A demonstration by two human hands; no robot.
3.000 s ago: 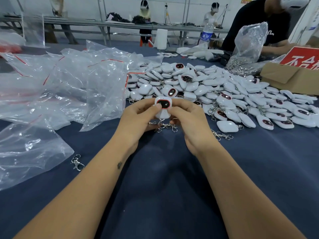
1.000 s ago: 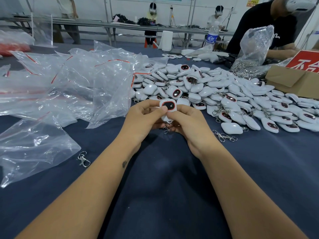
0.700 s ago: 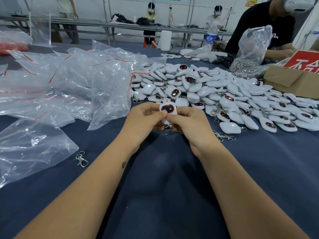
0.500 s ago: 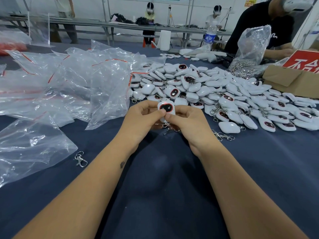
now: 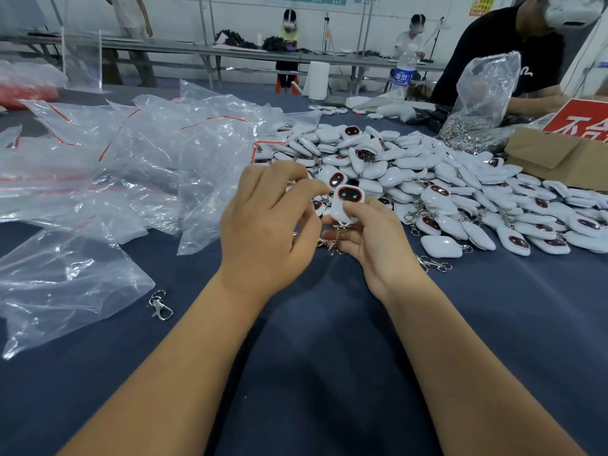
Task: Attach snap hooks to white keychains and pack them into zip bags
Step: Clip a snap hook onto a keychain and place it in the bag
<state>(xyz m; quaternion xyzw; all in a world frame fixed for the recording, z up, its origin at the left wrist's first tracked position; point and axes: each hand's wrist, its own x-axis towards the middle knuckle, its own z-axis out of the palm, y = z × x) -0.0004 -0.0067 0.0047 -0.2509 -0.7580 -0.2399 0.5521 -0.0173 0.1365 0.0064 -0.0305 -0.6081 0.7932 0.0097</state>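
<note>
My right hand (image 5: 378,245) grips a white keychain (image 5: 347,200) upright by its lower half, dark red-rimmed face towards me. A metal snap hook (image 5: 330,242) hangs below it between my hands. My left hand (image 5: 263,225) is raised just left of the keychain, back towards me, fingers curled over the hook's metal; its thumb is hidden. Behind lies a big pile of white keychains (image 5: 411,172). Clear zip bags (image 5: 148,159) with red strips are heaped on the left.
One loose snap hook (image 5: 159,305) lies on the blue cloth near the closest bag, others (image 5: 432,263) beside a single keychain (image 5: 441,246). A cardboard box (image 5: 556,156) and a plastic bag of hooks (image 5: 477,103) stand at the far right, by another person (image 5: 513,44).
My left hand has let go of the keychain's face and lifted, turning its back towards me. The right hand has tilted the keychain more upright and shifted it slightly right.
</note>
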